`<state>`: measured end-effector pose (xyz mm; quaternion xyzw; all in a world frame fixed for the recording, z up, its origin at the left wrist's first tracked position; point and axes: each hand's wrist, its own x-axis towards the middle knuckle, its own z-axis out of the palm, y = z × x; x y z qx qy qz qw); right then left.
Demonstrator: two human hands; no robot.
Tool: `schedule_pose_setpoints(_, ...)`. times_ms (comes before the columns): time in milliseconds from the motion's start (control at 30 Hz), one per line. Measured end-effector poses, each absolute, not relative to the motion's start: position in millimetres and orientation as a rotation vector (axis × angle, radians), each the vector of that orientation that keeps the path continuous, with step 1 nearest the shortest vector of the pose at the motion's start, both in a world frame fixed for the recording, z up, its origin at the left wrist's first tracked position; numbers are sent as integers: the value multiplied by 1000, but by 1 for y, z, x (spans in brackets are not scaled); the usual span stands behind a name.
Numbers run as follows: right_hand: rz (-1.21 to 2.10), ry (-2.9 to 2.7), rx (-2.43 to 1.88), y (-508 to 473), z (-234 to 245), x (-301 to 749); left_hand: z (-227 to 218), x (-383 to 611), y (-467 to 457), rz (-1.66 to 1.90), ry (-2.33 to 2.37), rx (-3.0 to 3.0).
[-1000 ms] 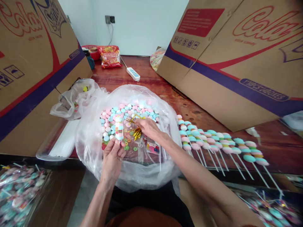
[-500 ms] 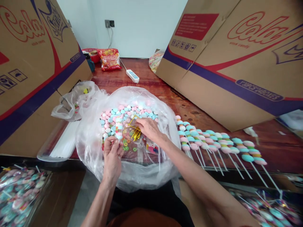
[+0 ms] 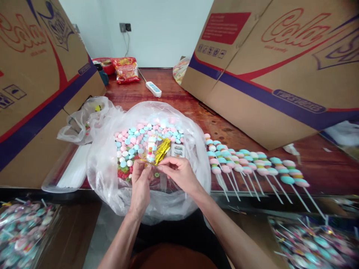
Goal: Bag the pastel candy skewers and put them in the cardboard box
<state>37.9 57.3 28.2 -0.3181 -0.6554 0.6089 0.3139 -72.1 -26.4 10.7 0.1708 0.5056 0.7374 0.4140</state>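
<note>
Candy stick [image 3: 152, 146] in its clear wrapper was pinched by my left hand [image 3: 140, 181] over the plastic bag [image 3: 106, 175]. My right hand [image 3: 179, 173] gripped gold twist ties [image 3: 163, 148] just beside it.

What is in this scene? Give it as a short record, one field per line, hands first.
Left hand: grip shut on wrapped candy stick
Right hand: grip shut on gold tie by the stick
Beneath: clear bag of pastel candies
Right of bag: row of candy sticks on table
Both sides: cardboard boxes
</note>
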Motion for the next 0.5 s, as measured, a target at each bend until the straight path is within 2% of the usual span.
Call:
schedule_pose_setpoints(267, 1735, -1402, -981, 42, 23, 46, 7, -48, -24, 1799, 1279, 597)
schedule_pose_setpoints(400, 1803, -1258, -907, 31, 11, 48, 16, -44, -22, 1787, 1171, 457)
schedule_pose_setpoints(500, 1922, -1165, -775, 28, 9, 54, 28, -45, -25, 1639, 1002, 315)
